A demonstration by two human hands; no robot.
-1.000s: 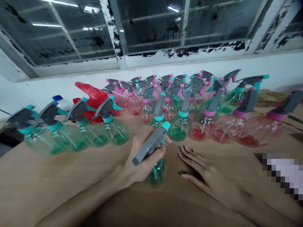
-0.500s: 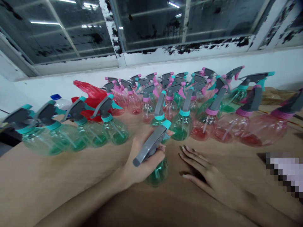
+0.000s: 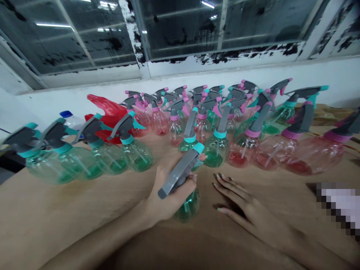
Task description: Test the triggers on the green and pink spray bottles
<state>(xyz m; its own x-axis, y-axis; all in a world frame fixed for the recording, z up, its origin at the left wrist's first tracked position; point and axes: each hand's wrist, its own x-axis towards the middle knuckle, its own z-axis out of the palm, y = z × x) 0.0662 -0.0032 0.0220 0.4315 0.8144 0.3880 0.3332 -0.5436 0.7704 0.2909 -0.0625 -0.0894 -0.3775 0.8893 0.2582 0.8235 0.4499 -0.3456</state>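
Observation:
My left hand [image 3: 171, 195] is closed around the neck of a green spray bottle [image 3: 188, 206], which stands on the table in front of me. Its grey trigger head [image 3: 180, 172] with a turquoise nozzle points away and to the right; my fingers hide the collar. My right hand [image 3: 242, 202] rests palm down on the wooden table [image 3: 107, 210], fingers stretched out, holding nothing, just right of that bottle. Close beyond my hands stand a green bottle [image 3: 215, 150] with a turquoise collar and a pink bottle [image 3: 243, 152] with a pink collar.
Several green spray bottles [image 3: 137, 155] line the left side. Many pink and green ones crowd the back, near a red plastic bag [image 3: 108, 108] and a blue-capped bottle [image 3: 71, 122]. A pixelated patch [image 3: 341, 206] lies at right. The white wall [image 3: 180, 71] and windows stand behind.

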